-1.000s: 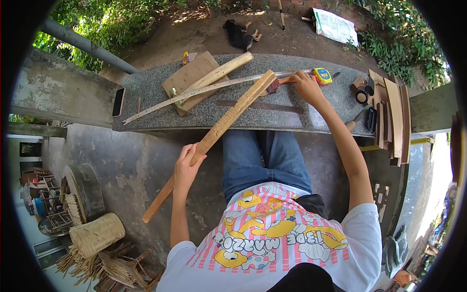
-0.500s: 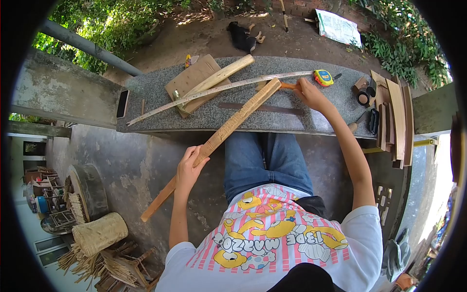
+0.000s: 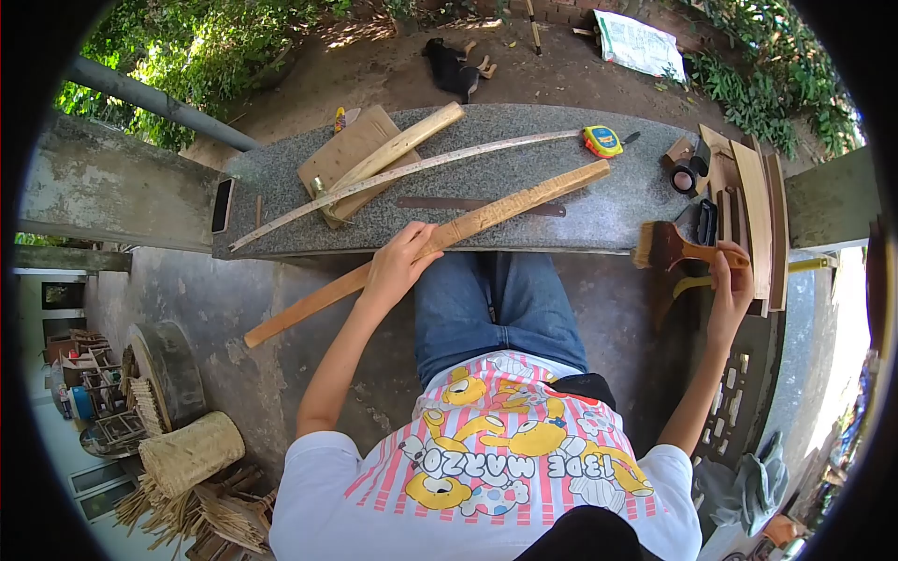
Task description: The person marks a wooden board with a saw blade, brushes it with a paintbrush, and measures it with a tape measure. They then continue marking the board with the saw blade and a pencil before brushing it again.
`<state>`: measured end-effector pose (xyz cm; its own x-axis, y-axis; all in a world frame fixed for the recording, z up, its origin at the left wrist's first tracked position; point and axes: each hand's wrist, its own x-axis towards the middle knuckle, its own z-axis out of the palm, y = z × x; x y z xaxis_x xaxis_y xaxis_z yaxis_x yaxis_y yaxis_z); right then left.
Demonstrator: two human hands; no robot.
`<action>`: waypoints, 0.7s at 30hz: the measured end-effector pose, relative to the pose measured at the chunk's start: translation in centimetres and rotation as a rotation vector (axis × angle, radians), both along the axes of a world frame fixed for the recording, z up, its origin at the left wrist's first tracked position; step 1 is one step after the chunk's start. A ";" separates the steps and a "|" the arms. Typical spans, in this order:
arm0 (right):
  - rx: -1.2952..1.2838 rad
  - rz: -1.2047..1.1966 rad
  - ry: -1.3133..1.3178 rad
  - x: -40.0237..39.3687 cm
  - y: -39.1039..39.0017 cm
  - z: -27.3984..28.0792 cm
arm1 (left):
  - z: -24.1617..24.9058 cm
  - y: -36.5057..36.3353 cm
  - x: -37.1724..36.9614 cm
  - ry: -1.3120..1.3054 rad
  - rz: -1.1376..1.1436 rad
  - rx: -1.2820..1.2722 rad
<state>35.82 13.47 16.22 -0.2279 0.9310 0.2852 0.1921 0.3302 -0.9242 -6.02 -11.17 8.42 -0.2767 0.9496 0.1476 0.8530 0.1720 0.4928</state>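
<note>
My left hand [image 3: 402,266] is closed around a long wooden strip [image 3: 500,210], gripping it near its middle. The strip slants from the lower left up over the stone bench, its far end above the bench top. Off to the right, my right hand [image 3: 732,280] holds a paintbrush [image 3: 687,247] by its orange-brown handle, bristles pointing left, at the bench's front edge and apart from the strip. On the bench below the strip lies a thin dark metal blade [image 3: 430,203]. A yellow tape measure [image 3: 601,141] sits farther back.
The granite bench [image 3: 543,122] spans the front. On it are a hammer [image 3: 323,194], a thick pale stick [image 3: 402,145], a long curved strip [image 3: 402,173], a cardboard piece [image 3: 323,168] and a phone [image 3: 223,205]. Boards [image 3: 756,206] stack at right. A dog [image 3: 451,73] lies beyond.
My right hand has moved right and down, bringing the brush away from the strip's far end. My left hand has risen to the right, and the strip now lies at a flatter angle.
</note>
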 end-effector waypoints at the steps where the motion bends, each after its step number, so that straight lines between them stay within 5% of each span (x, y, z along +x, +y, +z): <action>1: -0.005 -0.012 -0.005 1.3 -0.4 -0.3 | -0.3 1.2 0.0 -0.002 -0.008 0.002; 12: -0.143 -0.137 0.044 4.2 -3.4 -1.3 | -3.3 8.8 -0.2 0.079 -0.272 0.042; 21: -0.119 0.265 0.105 -7.3 -1.4 -2.2 | -4.9 9.7 0.4 0.088 -0.229 0.071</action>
<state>28.53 12.12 13.97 -0.4426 0.8712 0.2126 0.0151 0.2443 -0.9696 -5.58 -1.49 3.51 -0.0389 0.9723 0.2304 0.9056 -0.0632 0.4193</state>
